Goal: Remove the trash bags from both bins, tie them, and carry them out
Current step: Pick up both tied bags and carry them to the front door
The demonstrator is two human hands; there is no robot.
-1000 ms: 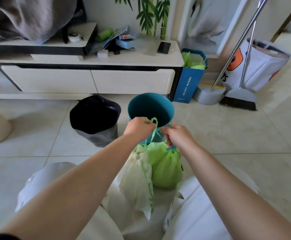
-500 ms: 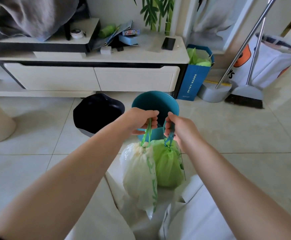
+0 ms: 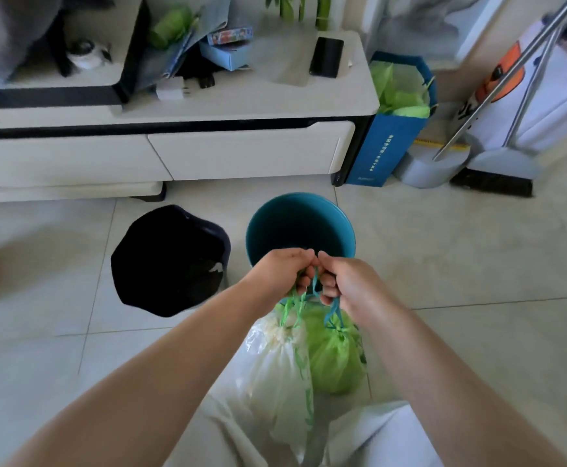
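Note:
Two tied trash bags hang in front of me. The white bag (image 3: 275,375) with green drawstrings hangs from my left hand (image 3: 282,273). The green bag (image 3: 334,362) with blue-green drawstrings hangs from my right hand (image 3: 346,284). Both fists are closed on the strings and touch each other at the knuckles. Behind them on the floor stand the teal bin (image 3: 300,224), with no bag in it, and the black bin (image 3: 169,259) to its left.
A low white cabinet (image 3: 207,153) with clutter on top runs along the back. A blue paper bag (image 3: 390,139) with green plastic stands at its right end. A dustpan and a broom (image 3: 497,170) lean further right. Pale floor tiles (image 3: 470,251) surround me.
My hands have come together until the fists touch, still holding the bags' strings. The view has moved closer to the bins and cabinet.

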